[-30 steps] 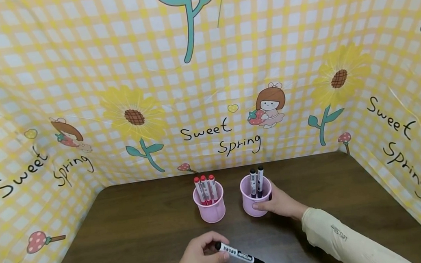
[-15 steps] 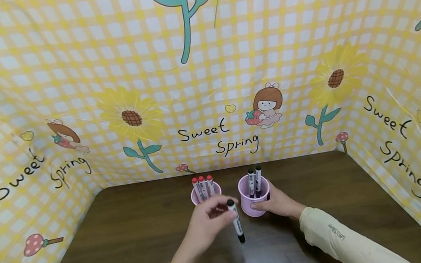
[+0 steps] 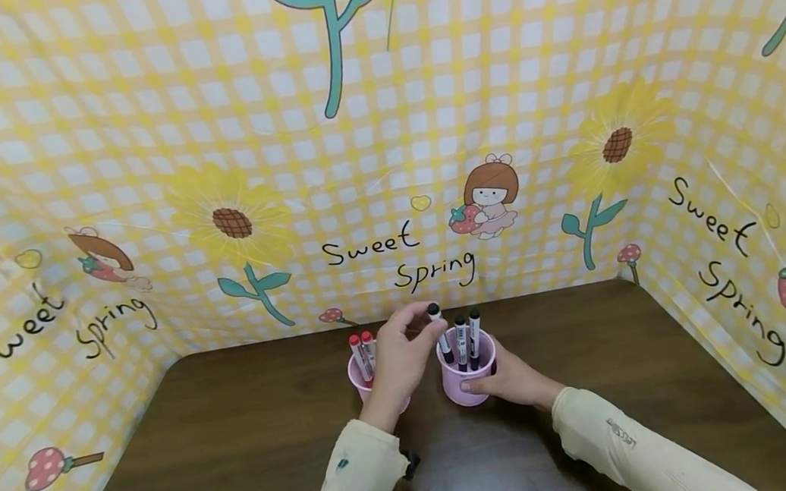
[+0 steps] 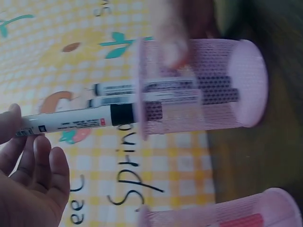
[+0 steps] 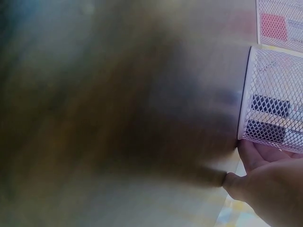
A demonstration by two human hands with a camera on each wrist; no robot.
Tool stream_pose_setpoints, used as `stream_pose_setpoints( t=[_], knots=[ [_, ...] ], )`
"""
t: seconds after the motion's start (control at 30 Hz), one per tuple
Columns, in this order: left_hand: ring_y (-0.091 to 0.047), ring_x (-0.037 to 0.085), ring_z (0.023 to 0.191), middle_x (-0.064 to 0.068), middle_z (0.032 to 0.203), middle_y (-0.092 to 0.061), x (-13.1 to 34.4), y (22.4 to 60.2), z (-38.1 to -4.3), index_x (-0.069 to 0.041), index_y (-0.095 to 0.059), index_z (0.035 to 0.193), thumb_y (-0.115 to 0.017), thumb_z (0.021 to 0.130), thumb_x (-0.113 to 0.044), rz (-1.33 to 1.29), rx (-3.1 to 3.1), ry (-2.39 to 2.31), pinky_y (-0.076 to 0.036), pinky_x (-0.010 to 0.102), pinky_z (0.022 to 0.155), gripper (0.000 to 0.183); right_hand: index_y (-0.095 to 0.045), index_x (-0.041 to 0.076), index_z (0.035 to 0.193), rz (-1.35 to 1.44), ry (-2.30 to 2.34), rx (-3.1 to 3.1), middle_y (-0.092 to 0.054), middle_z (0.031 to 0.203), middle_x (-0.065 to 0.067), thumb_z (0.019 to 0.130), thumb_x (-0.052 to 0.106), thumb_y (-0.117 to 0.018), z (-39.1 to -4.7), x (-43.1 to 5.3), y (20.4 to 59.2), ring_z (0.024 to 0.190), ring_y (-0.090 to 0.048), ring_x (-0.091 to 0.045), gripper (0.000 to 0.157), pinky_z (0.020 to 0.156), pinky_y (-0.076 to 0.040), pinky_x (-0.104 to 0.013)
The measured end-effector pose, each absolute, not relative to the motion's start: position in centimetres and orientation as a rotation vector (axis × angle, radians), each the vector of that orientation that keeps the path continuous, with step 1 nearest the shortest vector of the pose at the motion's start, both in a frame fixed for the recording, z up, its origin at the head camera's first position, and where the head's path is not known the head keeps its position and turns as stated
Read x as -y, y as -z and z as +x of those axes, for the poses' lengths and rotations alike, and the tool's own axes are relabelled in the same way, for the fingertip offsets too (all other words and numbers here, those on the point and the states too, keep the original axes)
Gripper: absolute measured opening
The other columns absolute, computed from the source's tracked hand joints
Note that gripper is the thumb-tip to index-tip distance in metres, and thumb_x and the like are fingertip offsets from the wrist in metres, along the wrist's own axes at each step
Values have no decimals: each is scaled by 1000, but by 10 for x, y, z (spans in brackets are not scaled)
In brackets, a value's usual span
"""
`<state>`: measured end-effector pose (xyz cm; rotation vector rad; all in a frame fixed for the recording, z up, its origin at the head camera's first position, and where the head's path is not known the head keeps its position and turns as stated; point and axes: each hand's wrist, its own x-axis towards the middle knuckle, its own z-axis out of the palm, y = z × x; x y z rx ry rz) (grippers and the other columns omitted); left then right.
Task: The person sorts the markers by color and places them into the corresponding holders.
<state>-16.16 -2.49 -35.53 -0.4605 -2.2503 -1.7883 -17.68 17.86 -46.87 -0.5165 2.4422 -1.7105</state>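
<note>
A black-capped whiteboard marker [image 4: 71, 120] is pinched by its upper end between the thumb and fingers of my left hand [image 3: 399, 351]. Its lower black end has passed the rim of the right-hand pink mesh pen cup [image 3: 463, 391]. Two more black markers [image 3: 468, 343] stand inside that cup. My right hand [image 3: 520, 375] grips the cup from its right side, thumb across the front and the other fingers mostly hidden behind. In the right wrist view, fingers of this hand lie against the mesh.
Left of it stands a second pink mesh cup [image 3: 357, 379] with red-capped markers [image 3: 361, 358], partly covered by my left hand and wrist. Both cups are on a dark wooden table [image 3: 241, 423]. A yellow checked cloth [image 3: 305, 168] surrounds the table at the back and sides.
My left hand has lifted the marker from the table's front and carried it forward to the right-hand cup, tilting it upright, its lower end now inside. The right hand has kept its grip.
</note>
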Motion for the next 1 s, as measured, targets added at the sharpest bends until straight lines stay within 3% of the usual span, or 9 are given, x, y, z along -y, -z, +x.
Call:
stream_pose_setpoints(
  t=[0.37,0.53,0.73,1.0],
  knots=[
    [-52,14,71,-6,92,-62,15,389,-178,-23,-67,104,-72,84,-26,-354,2538,1506,-45,30,60,20,-25,10,144,-512,1701,-2448,-50,129,-10,73,26,-82,-175,-176,463,115,-50,-24,92,97,-36,-43],
    [-54,12,76,-11,94,-61,14,393,-180,-25,-66,103,-71,86,-28,-354,2621,1432,-47,31,66,18,-25,9,144,-515,1703,-2447,-48,131,-12,74,26,-81,-173,-177,461,116,-49,-26,91,97,-36,-44],
    [-60,20,90,-12,95,-61,11,395,-180,-26,-65,102,-70,86,-29,-376,2675,1358,-47,37,78,17,-26,11,143,-521,1711,-2431,-49,130,-10,74,25,-82,-173,-177,463,115,-49,-24,90,97,-36,-43],
    [-59,19,89,-12,96,-61,10,394,-180,-26,-64,101,-69,86,-30,-384,2695,1308,-46,37,77,16,-26,11,142,-522,1717,-2431,-49,129,-10,74,24,-82,-174,-178,465,114,-50,-24,90,97,-36,-43]
  ],
)
